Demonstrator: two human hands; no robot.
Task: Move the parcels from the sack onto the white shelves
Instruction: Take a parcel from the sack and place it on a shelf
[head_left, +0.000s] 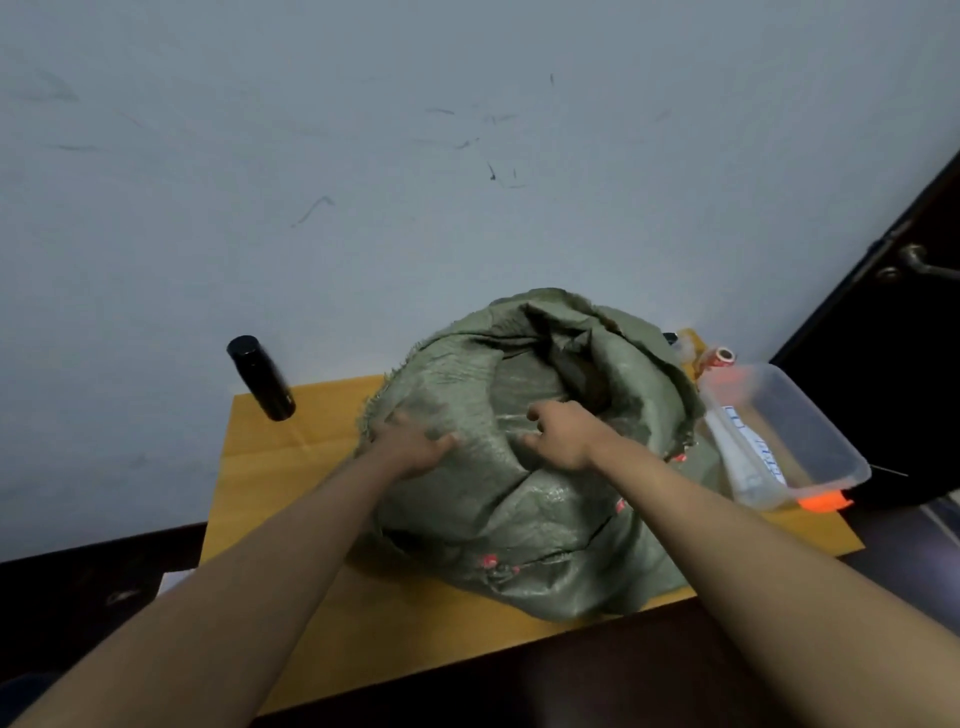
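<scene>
We observe one sack, grey-green woven plastic with a coarse, crinkled weave, frayed along its rim and marked with a few small red-pink spots on the lower front. It sits bulging on a yellow-orange table pushed against a pale, scuffed wall. The mouth of the sack faces up and away from us, folded open into a dark hollow; we cannot make out any parcels inside, and the white shelves are not in view. Two bare hands are on the sack. Our left hand lies on the upper left flank near the frayed rim, fingers bent into the fabric, seemingly gripping a fold of it. Our right hand is at the near lip of the opening, fingers curled over a ridge of the fabric and pinching it. Count: one sack, one table, two hands. To the left of the sack, well apart from it, one dark cylindrical bottle stands upright at the table's back edge. To the right, just beside the sack and touching it, one clear plastic tub with an orange latch holds a few small items we cannot identify. A dark door with a lever handle closes the far right.
</scene>
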